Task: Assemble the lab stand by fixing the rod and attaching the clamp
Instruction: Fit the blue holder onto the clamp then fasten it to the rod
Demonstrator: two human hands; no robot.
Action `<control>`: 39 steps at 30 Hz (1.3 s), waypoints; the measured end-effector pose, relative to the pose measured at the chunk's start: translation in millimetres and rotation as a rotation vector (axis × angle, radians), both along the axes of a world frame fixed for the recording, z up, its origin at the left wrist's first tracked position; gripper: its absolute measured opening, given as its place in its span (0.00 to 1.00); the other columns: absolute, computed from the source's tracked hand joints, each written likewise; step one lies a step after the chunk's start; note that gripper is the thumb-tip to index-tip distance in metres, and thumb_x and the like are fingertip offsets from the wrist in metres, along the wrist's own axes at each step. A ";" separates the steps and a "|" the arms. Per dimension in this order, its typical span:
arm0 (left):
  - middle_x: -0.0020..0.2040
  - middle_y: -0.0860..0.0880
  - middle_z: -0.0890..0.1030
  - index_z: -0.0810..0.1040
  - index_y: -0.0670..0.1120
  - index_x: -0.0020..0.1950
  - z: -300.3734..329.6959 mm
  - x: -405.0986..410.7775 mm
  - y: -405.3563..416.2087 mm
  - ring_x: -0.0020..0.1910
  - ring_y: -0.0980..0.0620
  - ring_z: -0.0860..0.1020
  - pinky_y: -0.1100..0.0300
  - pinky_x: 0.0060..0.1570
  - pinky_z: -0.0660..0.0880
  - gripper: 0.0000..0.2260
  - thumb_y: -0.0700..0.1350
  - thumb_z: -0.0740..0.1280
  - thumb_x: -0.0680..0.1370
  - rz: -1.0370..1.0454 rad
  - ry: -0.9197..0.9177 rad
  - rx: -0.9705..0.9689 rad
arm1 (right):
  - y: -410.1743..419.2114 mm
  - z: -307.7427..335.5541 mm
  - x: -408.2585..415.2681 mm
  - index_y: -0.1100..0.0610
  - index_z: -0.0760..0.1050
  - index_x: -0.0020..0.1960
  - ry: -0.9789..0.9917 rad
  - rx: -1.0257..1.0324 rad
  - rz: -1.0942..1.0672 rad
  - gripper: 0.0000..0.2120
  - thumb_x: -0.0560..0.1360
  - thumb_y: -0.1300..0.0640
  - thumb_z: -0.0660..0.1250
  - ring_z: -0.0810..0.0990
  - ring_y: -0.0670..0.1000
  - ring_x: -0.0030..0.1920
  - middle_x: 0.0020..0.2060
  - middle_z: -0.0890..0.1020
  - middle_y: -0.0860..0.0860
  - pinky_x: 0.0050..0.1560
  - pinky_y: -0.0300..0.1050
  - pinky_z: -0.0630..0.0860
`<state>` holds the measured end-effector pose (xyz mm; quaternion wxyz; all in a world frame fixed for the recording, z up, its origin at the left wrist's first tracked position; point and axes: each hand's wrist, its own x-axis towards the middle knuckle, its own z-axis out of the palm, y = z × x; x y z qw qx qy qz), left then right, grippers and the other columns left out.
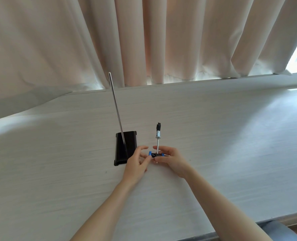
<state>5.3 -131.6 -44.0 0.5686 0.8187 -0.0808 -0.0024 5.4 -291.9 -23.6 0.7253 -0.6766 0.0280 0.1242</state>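
Clamp in hand, rod already up

Clamp sat just right of the base, where the rod already stood upright on the counter. Right hand pinched its shaft; left hand fingered a blue knob. Likely next: loosen the boss, slide it onto the rod, tighten.

Foot of rod lost behind left hand at centre frame; joint w/ black base not visible. Clamp boss partly covered by right hand fingers; screw detail too small to read. Forearms cut off at bottom edge. Window cropped at right edge.
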 end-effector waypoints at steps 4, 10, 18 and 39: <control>0.42 0.54 0.78 0.70 0.58 0.49 -0.9 -1.9 -0.5 0.28 0.57 0.75 0.65 0.27 0.71 0.09 0.43 0.63 0.76 -0.006 -0.049 0.036 | 0.3 -1.8 0.6 0.61 0.74 0.62 0.001 0.000 0.025 0.20 0.72 0.71 0.66 0.83 0.48 0.42 0.49 0.81 0.60 0.48 0.38 0.80; 0.37 0.48 0.80 0.70 0.57 0.45 -7.2 -2.1 -1.4 0.27 0.56 0.71 0.61 0.33 0.71 0.10 0.41 0.63 0.76 0.005 -0.109 0.077 | -1.0 -2.0 1.3 0.65 0.74 0.60 0.013 0.042 0.046 0.16 0.73 0.73 0.63 0.83 0.47 0.38 0.48 0.80 0.61 0.44 0.35 0.80; 0.38 0.51 0.81 0.77 0.53 0.48 -11.4 0.2 -3.3 0.33 0.61 0.76 0.69 0.34 0.72 0.06 0.41 0.65 0.76 0.039 -0.077 -0.004 | 0.3 -1.0 0.2 0.63 0.72 0.47 -0.018 0.002 -0.008 0.10 0.70 0.74 0.67 0.83 0.49 0.33 0.40 0.80 0.61 0.40 0.38 0.81; 0.34 0.48 0.80 0.79 0.45 0.41 -12.6 -0.2 -3.5 0.30 0.60 0.75 0.63 0.33 0.73 0.07 0.44 0.64 0.77 0.078 -0.065 0.019 | -1.6 1.0 -2.7 0.62 0.78 0.54 0.003 0.058 -0.050 0.14 0.71 0.71 0.67 0.81 0.49 0.37 0.43 0.81 0.58 0.44 0.37 0.79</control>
